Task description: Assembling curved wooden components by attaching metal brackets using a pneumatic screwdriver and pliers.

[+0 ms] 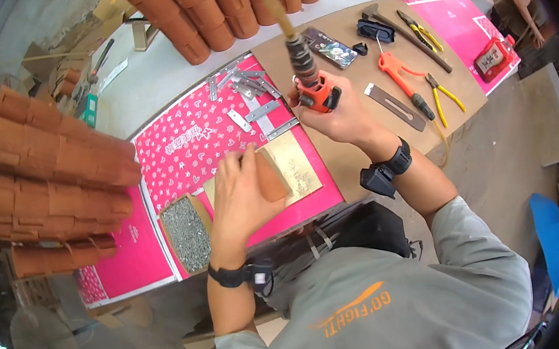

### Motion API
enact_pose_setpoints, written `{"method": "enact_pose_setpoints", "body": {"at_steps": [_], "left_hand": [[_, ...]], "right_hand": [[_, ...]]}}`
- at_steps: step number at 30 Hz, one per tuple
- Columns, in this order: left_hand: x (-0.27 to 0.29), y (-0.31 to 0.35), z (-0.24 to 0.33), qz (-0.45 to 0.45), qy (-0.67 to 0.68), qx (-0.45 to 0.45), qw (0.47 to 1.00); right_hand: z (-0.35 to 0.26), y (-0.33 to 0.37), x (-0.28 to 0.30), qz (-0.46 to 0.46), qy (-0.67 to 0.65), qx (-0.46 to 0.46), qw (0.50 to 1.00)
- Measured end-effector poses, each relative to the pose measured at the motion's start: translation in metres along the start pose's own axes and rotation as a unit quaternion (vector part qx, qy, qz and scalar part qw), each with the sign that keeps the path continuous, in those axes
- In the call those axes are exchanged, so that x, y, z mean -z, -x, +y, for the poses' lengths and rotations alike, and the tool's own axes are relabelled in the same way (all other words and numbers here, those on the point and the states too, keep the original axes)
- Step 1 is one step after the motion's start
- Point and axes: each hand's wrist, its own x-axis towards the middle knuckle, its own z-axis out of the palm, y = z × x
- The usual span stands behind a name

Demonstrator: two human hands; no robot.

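My right hand [336, 116] is closed around an orange-and-black hand tool [314, 95]. A tape-wrapped, yellowish hose or cord [272, 3] runs up from it. The tool's working tip is hidden. My left hand [238, 186] is closed over a terracotta-coloured piece [271, 177], with its fingers bent along the left and top. Under and beside that piece lies a gold-coloured plate [300, 164]. Next to my left wrist sits a cardboard tray [165, 230] filled with small silver screws [188, 234]. Beyond my hands lie several loose metal strips [262, 111].
Terracotta tubes are stacked at left [57, 158] and along the back [206, 10]. On the cardboard sheet [373, 150] lie a hammer [416, 38], yellow-handled pliers [448, 94], an orange tool [398, 75], a slotted metal plate [396, 107] and a phone [330, 48]. A red container [492, 59] stands right.
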Motion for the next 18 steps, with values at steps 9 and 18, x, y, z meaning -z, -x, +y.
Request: {"method": "enact_pose_setpoints", "body": {"at_steps": [9,18], "left_hand": [[-0.024,0.02,-0.058,-0.033,0.334,0.049,0.941],[0.016,0.0,-0.013,-0.087,0.178,0.059,0.978]], "right_hand": [[0.027,-0.001,0.007,0.029,-0.056,0.006,0.998],[0.033,0.002,0.014,0.003,-0.07,0.007,0.998]]}}
